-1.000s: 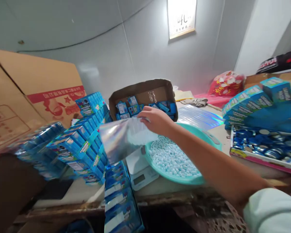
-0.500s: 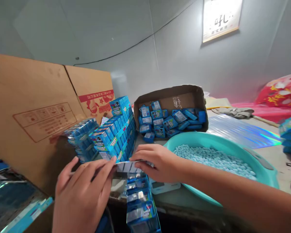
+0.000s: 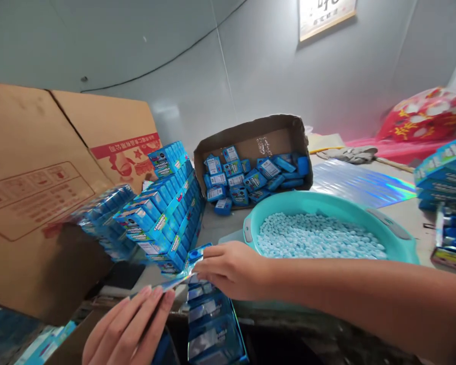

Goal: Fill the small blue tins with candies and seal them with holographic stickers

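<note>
A row of small blue caramel boxes (image 3: 215, 319) in a long blue tray lies in front of me, with shiny clear wrap over it. A narrow strip of shiny film (image 3: 174, 282) runs between my hands. My left hand (image 3: 131, 327) is at the lower left, its fingers closed along the strip's near end. My right hand (image 3: 231, 268) bends over the tray's far end, fingers closed on the strip's other end; its fingertips are partly hidden. A blue printed piece (image 3: 200, 252) shows just beyond its fingers.
Stacked trays of blue boxes (image 3: 163, 218) stand left, before a large carton (image 3: 30, 177). An open carton (image 3: 247, 132) holds loose blue boxes. A turquoise basin (image 3: 289, 200) of pale blue candies stands right. Iridescent sheets (image 3: 361, 182) lie behind it; more blue packs (image 3: 444, 170) stand far right.
My left hand has moved down, away from my right hand, drawing the strip out between them. The right hand stays at the tray's far end. The view has shifted slightly.
</note>
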Demonstrator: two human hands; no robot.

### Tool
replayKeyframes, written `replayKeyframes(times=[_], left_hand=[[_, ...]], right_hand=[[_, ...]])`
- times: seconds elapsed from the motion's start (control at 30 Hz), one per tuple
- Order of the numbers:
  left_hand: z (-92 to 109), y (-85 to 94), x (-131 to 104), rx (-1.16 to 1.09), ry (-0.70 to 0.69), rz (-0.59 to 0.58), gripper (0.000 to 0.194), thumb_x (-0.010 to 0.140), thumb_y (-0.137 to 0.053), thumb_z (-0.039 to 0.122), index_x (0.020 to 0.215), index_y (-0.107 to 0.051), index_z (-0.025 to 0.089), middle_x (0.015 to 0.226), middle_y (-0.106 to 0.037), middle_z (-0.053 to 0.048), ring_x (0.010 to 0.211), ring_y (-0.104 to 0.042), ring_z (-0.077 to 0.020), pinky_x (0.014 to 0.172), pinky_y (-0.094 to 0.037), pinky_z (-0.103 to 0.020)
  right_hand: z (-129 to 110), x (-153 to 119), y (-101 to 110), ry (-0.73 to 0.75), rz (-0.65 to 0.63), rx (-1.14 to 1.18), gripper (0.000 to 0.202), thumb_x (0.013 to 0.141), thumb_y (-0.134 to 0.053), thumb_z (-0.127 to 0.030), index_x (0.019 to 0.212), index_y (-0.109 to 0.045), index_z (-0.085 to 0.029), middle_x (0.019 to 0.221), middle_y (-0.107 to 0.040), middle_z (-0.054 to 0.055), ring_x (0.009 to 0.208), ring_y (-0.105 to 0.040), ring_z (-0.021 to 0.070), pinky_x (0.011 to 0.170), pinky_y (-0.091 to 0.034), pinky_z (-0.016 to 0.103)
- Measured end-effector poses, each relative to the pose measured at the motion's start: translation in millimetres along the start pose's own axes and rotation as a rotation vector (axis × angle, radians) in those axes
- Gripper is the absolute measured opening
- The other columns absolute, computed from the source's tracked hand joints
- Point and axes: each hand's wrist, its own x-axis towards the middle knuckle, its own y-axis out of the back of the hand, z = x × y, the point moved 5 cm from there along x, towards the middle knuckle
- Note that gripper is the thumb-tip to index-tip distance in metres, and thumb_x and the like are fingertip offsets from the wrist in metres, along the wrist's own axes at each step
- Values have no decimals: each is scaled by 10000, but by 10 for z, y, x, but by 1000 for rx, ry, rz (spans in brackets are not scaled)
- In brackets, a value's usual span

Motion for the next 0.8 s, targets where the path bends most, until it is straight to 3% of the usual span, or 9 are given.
replayKeyframes(times=[0.1,0.17,0.33,0.43,0.67,0.8], left_hand=[[79,-91,-26,172,-241,-42,606,728,-767,-9,1273,-682,242,1134,-758,-59,1014,-711,-198,1132,-419,-359],[87,-124,-5,209,-288,-23,641,704,-803,13,1293,-661,220,1074,-767,-75,974,-715,-201,1144,-410,-389],[110,-170,68,227,-275,44,732,629,-887,103,1312,-634,182,1005,-767,-89,911,-720,-215,1106,-454,-417],[112,-187,126,236,-203,28,712,628,-889,113,1294,-651,192,1014,-760,-98,918,-715,-225,1093,-462,-449],[131,-240,84,339,-102,42,482,746,-799,67,1165,-700,285,1038,-772,-34,1134,-678,-263,1214,-195,-581],[167,-283,95,317,-75,35,509,738,-815,77,1184,-699,292,1097,-769,-49,1234,-634,-271,1215,-224,-573]], right_hand=[[53,-19,-38,-35,35,101,289,1043,-436,-266,1014,-714,-189,832,-656,29,735,-608,139,606,-397,259],[70,-26,-61,-60,40,124,278,1038,-464,-284,1017,-724,-188,826,-651,29,733,-606,142,603,-387,259],[91,-34,-80,-125,52,182,265,1034,-491,-293,1035,-731,-182,830,-629,25,725,-588,142,617,-384,262],[95,-37,-76,-142,50,210,265,1036,-486,-292,1016,-729,-187,822,-615,22,722,-573,142,622,-376,260],[92,-33,-66,-177,34,234,273,1037,-480,-297,980,-721,-180,804,-576,22,733,-550,142,632,-371,254],[96,-26,-59,-181,41,252,264,1033,-491,-285,944,-715,-179,786,-553,13,721,-531,139,632,-364,252]])
